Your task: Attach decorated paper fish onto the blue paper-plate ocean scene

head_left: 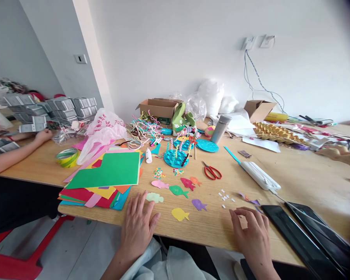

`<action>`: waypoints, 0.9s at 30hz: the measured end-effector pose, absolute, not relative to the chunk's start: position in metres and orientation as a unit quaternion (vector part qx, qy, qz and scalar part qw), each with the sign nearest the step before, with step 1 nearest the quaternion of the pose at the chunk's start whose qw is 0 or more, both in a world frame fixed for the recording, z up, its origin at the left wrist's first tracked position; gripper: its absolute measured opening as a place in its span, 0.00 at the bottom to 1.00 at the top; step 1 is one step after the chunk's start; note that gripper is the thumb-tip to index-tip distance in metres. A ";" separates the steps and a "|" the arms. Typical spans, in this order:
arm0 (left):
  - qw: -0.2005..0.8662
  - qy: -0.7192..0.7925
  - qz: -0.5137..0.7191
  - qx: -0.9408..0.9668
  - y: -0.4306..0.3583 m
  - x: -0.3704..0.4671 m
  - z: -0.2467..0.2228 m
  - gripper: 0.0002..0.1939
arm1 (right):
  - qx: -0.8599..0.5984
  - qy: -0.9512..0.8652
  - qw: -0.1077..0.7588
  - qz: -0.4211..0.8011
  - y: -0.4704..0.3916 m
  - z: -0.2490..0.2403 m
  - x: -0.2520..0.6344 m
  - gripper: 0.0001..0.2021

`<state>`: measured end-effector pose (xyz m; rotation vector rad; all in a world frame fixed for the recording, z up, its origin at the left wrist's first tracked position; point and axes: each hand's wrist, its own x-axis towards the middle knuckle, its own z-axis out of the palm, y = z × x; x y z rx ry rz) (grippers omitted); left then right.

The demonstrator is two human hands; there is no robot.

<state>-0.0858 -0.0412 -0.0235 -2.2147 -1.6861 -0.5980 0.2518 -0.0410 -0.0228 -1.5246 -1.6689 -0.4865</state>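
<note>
Hands (pixel 139 222) palms down, fingers loosely bent, apparently empty, near paper fish (pixel 180 214)

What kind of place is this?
Probably a craft workroom: colored paper sheets, red-handled scissors and cut-out paper fish, such as the yellow one, lie on a wooden table.

Seemingly matt paper fish (pixel 178 190)

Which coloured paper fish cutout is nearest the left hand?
The pale green paper fish, right by the fingers of the left hand; the others lie farther off.
</note>
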 end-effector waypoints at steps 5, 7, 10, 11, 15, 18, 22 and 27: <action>0.127 -0.587 -0.207 -0.772 -0.041 -0.086 -0.023 0.18 | -0.604 -0.656 0.412 -0.186 -0.043 -0.019 0.249 0.04; 0.117 -0.589 -0.211 -0.771 -0.041 -0.086 -0.022 0.18 | -0.605 -0.653 0.415 -0.187 -0.043 -0.018 0.248 0.04; 0.107 -0.586 -0.223 -0.772 -0.041 -0.086 -0.021 0.19 | -0.605 -0.649 0.421 -0.188 -0.043 -0.018 0.248 0.04; 0.103 -0.584 -0.227 -0.773 -0.042 -0.086 -0.020 0.19 | -0.606 -0.647 0.423 -0.189 -0.044 -0.017 0.249 0.04; 0.088 -0.581 -0.252 -0.769 -0.043 -0.087 -0.020 0.21 | -0.599 -0.638 0.439 -0.203 -0.049 -0.015 0.245 0.05; 0.076 -0.573 -0.286 -0.764 -0.044 -0.089 -0.022 0.21 | -0.566 -0.687 0.423 -0.169 -0.060 -0.010 0.227 0.05; 0.066 -0.549 -0.337 -0.762 -0.045 -0.092 -0.023 0.20 | -0.487 -0.810 0.321 -0.061 -0.074 -0.007 0.183 0.14; 0.035 -0.484 -0.361 -0.797 -0.048 -0.083 -0.014 0.23 | -0.487 -0.840 0.238 -0.035 -0.070 -0.011 0.151 0.34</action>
